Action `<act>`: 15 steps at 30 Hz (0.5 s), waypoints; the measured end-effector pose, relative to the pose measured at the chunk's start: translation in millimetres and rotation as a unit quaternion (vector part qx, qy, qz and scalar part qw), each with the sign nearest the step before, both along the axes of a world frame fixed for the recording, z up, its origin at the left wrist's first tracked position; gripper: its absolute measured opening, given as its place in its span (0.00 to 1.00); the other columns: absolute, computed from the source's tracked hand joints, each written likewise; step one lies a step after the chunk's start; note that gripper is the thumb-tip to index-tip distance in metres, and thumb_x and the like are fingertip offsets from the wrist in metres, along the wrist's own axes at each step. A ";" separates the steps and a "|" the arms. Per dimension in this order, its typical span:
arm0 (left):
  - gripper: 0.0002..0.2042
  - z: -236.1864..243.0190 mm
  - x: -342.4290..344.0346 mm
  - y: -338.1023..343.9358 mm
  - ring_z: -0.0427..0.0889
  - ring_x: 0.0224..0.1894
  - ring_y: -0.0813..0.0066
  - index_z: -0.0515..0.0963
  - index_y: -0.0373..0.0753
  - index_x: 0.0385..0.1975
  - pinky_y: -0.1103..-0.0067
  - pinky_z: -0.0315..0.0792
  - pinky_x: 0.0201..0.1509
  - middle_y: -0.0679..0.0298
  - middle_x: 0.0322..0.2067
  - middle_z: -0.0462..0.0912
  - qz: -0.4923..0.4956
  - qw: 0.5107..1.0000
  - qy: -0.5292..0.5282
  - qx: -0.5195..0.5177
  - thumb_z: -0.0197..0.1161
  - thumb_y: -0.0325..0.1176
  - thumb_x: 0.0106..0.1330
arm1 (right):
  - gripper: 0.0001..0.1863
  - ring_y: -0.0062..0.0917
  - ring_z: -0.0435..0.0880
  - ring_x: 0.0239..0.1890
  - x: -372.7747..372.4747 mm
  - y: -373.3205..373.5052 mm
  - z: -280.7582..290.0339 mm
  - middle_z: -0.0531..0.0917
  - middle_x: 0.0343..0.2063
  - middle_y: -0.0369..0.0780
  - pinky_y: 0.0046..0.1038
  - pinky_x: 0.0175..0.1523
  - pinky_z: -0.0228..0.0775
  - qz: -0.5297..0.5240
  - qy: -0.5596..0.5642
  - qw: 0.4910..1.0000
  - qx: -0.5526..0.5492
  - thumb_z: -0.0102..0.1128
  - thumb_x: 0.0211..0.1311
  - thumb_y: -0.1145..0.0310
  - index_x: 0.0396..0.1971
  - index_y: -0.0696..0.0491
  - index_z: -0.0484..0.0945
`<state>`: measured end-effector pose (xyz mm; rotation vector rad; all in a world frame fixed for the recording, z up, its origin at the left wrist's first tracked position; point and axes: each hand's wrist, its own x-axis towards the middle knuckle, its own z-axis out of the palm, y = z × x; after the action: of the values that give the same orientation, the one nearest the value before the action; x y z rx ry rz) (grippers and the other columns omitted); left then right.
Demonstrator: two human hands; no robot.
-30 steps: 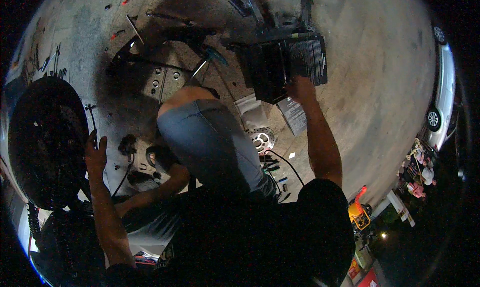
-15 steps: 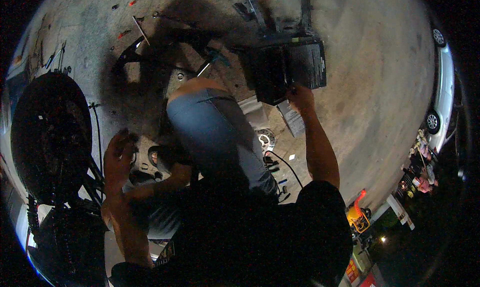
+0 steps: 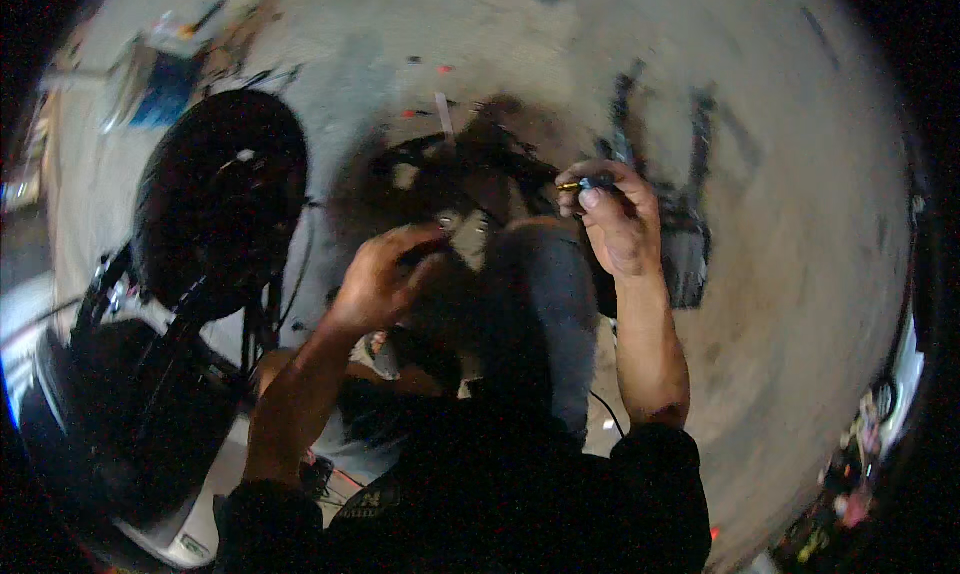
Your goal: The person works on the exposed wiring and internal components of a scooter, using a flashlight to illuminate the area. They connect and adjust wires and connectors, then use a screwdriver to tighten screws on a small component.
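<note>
**A:** What's in the hands?

**B:** The right hand (image 3: 618,219) pinches a small dark tool with a yellow tip (image 3: 588,184) between thumb and fingertips. The left hand (image 3: 385,279) is curled, raised beside it; whatever it holds is blurred.

**A:** And around them?

**B:** A large black wheel (image 3: 222,199) stands to the left on a grey concrete floor (image 3: 790,274). A bent knee in blue trousers (image 3: 540,294) lies between the forearms.
</note>
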<state>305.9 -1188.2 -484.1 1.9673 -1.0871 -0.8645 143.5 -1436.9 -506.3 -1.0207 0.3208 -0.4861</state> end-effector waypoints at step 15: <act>0.06 3.5 22.7 56.8 0.75 0.32 0.82 0.76 0.34 0.37 0.82 0.71 0.40 0.67 0.30 0.79 0.443 0.836 0.287 -0.150 0.59 0.31 0.70 | 0.10 0.15 0.78 0.30 214.1 170.8 -38.7 0.83 0.31 0.35 0.20 0.38 0.72 0.121 0.111 0.975 -0.146 0.64 0.61 0.73 0.41 0.61 0.78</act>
<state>328.7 -1131.4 -480.6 1.5108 0.0863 -0.6201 357.6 -1266.1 -545.0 -1.3873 0.3236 -0.1997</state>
